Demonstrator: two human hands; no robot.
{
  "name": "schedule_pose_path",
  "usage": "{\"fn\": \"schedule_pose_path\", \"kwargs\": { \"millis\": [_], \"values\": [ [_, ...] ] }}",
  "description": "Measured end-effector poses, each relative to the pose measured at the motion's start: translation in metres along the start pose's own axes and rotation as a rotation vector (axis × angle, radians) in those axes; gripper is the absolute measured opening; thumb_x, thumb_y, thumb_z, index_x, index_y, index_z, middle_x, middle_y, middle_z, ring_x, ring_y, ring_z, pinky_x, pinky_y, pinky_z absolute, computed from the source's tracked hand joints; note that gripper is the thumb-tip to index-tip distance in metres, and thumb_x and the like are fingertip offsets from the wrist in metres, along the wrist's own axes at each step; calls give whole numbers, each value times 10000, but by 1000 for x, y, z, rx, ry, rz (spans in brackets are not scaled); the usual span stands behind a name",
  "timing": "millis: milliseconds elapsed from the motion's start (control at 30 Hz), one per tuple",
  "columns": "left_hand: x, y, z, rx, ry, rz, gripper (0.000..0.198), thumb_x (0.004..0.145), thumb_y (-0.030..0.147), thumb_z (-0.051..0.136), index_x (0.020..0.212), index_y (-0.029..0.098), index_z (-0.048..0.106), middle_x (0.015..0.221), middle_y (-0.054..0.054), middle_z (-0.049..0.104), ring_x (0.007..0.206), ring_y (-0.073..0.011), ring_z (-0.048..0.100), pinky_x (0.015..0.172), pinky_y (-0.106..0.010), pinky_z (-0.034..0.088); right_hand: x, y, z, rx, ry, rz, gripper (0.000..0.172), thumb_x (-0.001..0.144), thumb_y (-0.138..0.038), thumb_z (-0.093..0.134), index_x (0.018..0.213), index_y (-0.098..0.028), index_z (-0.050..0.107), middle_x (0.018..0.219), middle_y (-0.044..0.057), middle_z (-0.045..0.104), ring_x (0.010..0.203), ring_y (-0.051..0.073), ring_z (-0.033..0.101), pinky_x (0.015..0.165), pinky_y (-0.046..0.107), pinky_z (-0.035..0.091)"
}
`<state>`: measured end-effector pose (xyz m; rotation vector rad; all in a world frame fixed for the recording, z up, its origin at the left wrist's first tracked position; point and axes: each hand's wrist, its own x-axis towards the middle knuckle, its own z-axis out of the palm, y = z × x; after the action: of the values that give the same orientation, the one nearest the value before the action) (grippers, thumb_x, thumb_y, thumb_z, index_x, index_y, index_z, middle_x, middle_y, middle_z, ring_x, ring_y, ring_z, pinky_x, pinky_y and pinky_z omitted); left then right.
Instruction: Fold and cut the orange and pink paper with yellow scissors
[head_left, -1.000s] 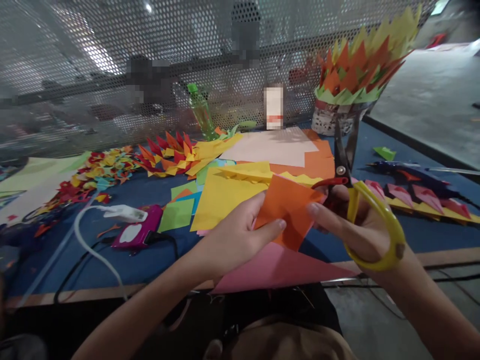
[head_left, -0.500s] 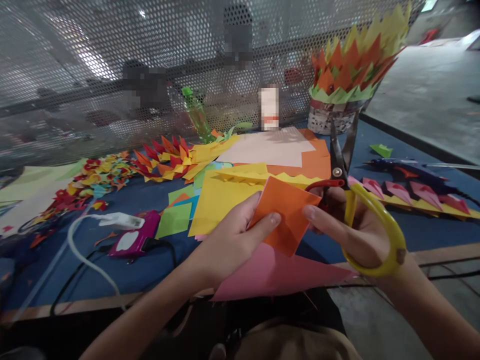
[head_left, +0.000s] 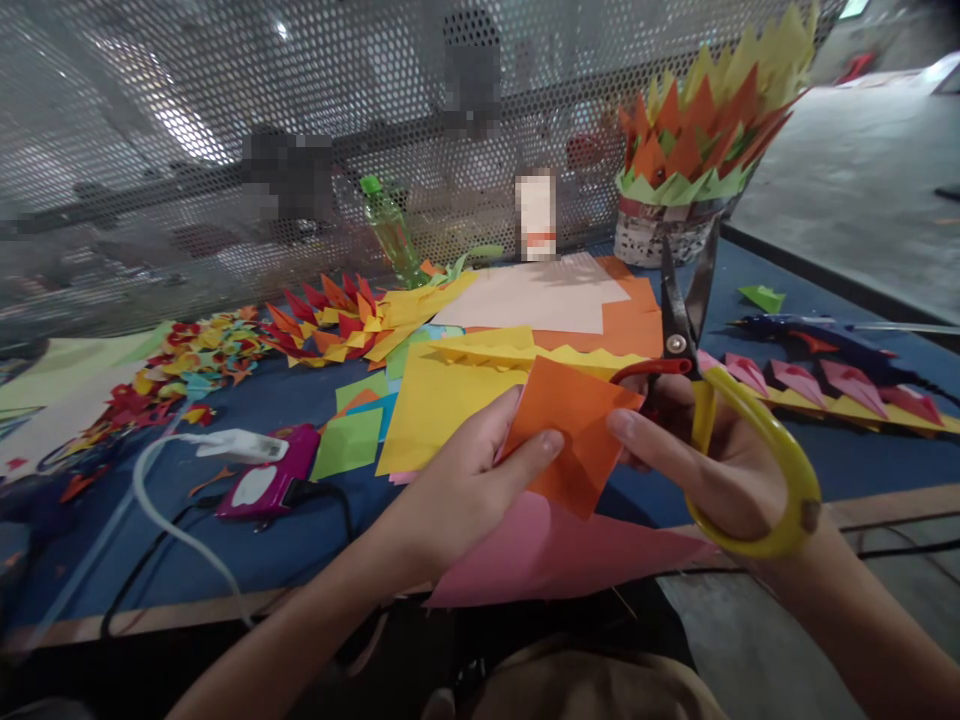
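Between my hands is a square of orange paper, tilted, above the table. My left hand pinches its left side, thumb on top. My right hand holds the paper's right corner between thumb and fingers and also carries the scissors, whose yellow and red handles loop round the hand. Their blades point away, slightly apart, with no paper between them. Beneath the hands lie a pink sheet at the table's front edge and yellow sheets further back.
A newspaper-wrapped pot with folded paper spikes stands at the back right. Pink folded pieces and a dark blue tool lie right. Left are a magenta adapter with cables, small paper scraps and a tilted green bottle.
The view has shifted very slightly. Both hands keep the same hold on the orange paper, and the scissors' yellow handle has moved a little to the right.
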<state>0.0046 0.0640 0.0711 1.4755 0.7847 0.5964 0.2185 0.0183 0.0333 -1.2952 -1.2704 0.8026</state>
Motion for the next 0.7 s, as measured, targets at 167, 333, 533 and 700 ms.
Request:
{"fn": "schedule_pose_path", "kwargs": {
  "millis": [167, 333, 533, 700],
  "values": [
    [1, 1, 1, -14, -5, 18, 467, 1009, 440, 757, 1399, 200, 667, 1402, -108, 739, 1243, -287, 711, 1006, -339, 569, 0, -6, 0, 11, 8, -19, 355, 877, -563, 808, 963, -224, 749, 684, 3, 644, 589, 150, 597, 524, 265, 513],
    [1, 0, 2, -11, -10, 45, 414, 1036, 407, 723, 1376, 176, 673, 1347, -99, 757, 1124, -234, 724, 971, -309, 573, 2, -12, 0, -10, 4, -52, 282, 862, -483, 805, 885, -208, 750, 668, 4, 662, 566, 137, 594, 494, 240, 486],
    [1, -1, 2, 21, -4, 89, 351, 1066, 371, 677, 1349, 163, 688, 1328, -88, 763, 1096, -204, 710, 977, -291, 569, 2, -15, 1, 6, 7, -73, 218, 861, -430, 790, 832, -219, 743, 611, -7, 617, 519, 125, 556, 455, 233, 446],
    [2, 0, 1, 87, 2, 100, 362, 1082, 341, 637, 1385, 144, 659, 1394, -110, 742, 1181, -220, 708, 1019, -297, 571, 1, -18, 2, 32, -9, -84, 209, 882, -398, 770, 760, -235, 722, 610, -8, 602, 529, 111, 538, 470, 220, 432]
  ]
}}
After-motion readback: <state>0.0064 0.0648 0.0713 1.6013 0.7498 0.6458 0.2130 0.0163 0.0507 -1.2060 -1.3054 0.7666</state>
